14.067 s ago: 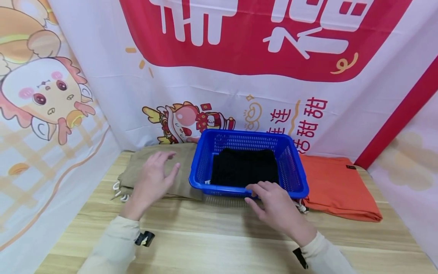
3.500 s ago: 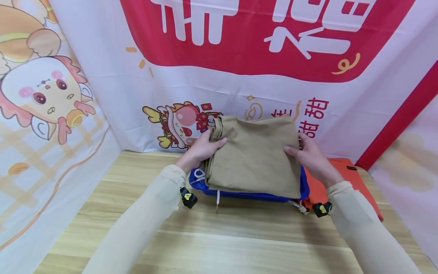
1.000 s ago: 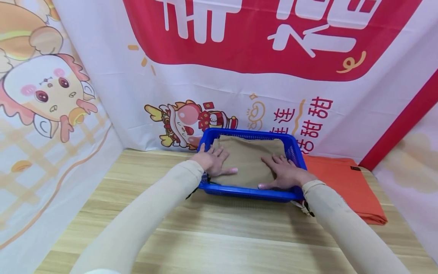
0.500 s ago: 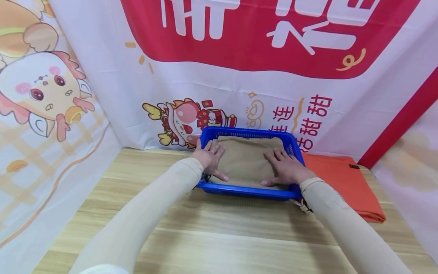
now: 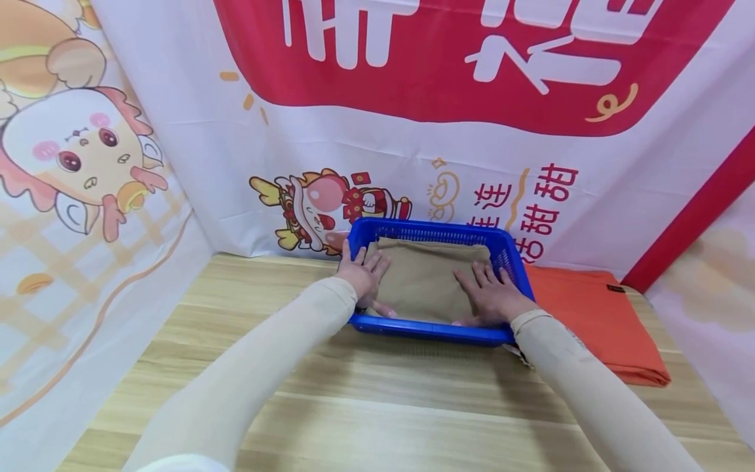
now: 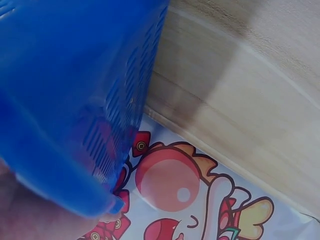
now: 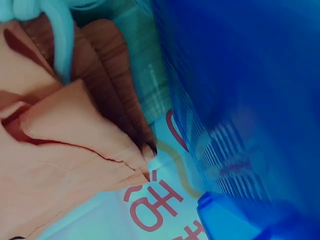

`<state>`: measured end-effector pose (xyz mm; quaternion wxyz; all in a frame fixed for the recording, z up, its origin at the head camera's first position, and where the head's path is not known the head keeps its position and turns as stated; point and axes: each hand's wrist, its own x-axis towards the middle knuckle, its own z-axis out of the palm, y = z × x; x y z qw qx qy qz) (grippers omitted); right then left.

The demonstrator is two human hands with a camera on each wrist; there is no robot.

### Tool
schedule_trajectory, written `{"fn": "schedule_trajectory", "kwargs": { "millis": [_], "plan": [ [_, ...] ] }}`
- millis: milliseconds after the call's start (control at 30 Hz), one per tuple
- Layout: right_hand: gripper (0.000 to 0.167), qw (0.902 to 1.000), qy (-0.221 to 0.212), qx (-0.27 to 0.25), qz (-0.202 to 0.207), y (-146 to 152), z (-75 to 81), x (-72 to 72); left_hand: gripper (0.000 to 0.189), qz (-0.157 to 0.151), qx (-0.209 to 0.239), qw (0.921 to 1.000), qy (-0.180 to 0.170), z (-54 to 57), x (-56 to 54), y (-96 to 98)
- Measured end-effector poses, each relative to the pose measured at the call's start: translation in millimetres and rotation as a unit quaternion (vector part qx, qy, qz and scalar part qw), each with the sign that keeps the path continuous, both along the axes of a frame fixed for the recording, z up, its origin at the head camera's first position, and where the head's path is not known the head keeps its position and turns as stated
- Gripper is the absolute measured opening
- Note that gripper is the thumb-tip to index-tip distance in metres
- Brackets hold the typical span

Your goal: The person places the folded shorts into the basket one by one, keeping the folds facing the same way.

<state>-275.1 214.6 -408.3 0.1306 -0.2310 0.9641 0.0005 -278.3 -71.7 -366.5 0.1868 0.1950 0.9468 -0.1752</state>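
Observation:
A folded khaki garment [image 5: 425,278] lies inside the blue plastic basket [image 5: 430,330], filling most of it. My left hand [image 5: 362,275] rests on the garment's left side, fingers spread, thumb toward the front rim. On the right side my right hand [image 5: 492,295] lies on the cloth with its fingers spread too. The black cloth seen earlier in the basket is hidden. In the left wrist view, the basket's slotted wall [image 6: 110,120] fills the left, with a blurred bit of hand below the rim. The right wrist view shows the basket wall [image 7: 225,150] close up.
A folded orange garment [image 5: 596,324] with a black tag lies on the wooden table [image 5: 354,406], right of the basket. Its folds [image 7: 75,130] and a pale cord [image 7: 61,45] show in the right wrist view. A printed cloth backdrop [image 5: 354,151] hangs behind the basket.
The khaki garment, first left of the basket, was lifted by both hands and set inside over the black cloth. During the last second, my hands stay on it with small shifts.

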Motion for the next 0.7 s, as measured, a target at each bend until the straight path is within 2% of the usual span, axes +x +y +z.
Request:
{"fn": "schedule_trajectory", "kwargs": {
  "millis": [300, 500, 700],
  "plan": [
    [0.108, 0.9998, 0.007, 0.016, 0.006, -1, -3.9, -1.9, 0.118, -0.001, -0.028, 0.9996, 0.003, -1.0, -0.8, 3.5],
    [0.107, 0.9998, 0.006, 0.017, 0.005, -3, -3.4, -0.5, 0.121, 0.001, -0.036, 0.9993, 0.01, -8.6, -4.8, 3.8],
    [0.108, 1.0, -0.002, -0.008, -0.002, -2, -0.4, 1.6, 0.132, -0.014, -0.006, 0.9997, 0.021, -12.7, -6.5, -1.4]
  ]
}}
